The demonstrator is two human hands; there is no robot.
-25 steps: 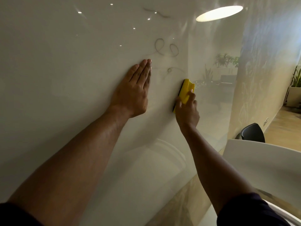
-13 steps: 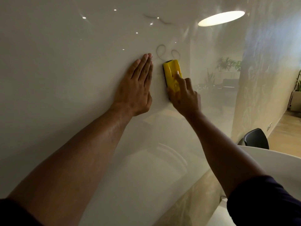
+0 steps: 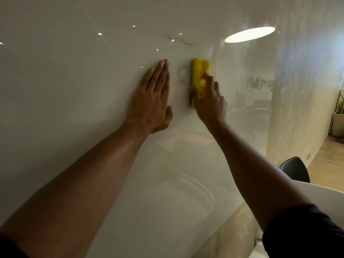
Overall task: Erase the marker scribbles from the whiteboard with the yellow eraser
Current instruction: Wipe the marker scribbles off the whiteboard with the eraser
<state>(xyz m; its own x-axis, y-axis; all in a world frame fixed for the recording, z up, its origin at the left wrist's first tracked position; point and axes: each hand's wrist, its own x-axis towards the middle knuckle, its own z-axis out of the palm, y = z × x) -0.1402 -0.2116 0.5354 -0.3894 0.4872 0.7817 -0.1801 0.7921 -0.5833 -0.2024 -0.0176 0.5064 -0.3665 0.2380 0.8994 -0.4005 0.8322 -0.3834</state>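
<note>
The glossy whiteboard [image 3: 74, 90] fills most of the view. My left hand [image 3: 153, 98] lies flat against it, fingers straight and together. Just to its right my right hand [image 3: 208, 101] grips the yellow eraser [image 3: 199, 71], which stands upright against the board. A faint looped scribble [image 3: 181, 75] shows between the two hands, its right side hidden behind the eraser. A thin wavy marker line [image 3: 181, 40] sits higher up, above the eraser.
The board reflects a round ceiling lamp [image 3: 249, 34] and small lights. A white table edge [image 3: 320, 194] and a dark chair back [image 3: 295, 169] stand at the lower right. Wooden floor and a potted plant [image 3: 339, 116] lie at the far right.
My right hand has carried the eraser from the right, leftward and up over the loops. The lower small scribble and the right loop no longer show. My left hand stays flat on the board.
</note>
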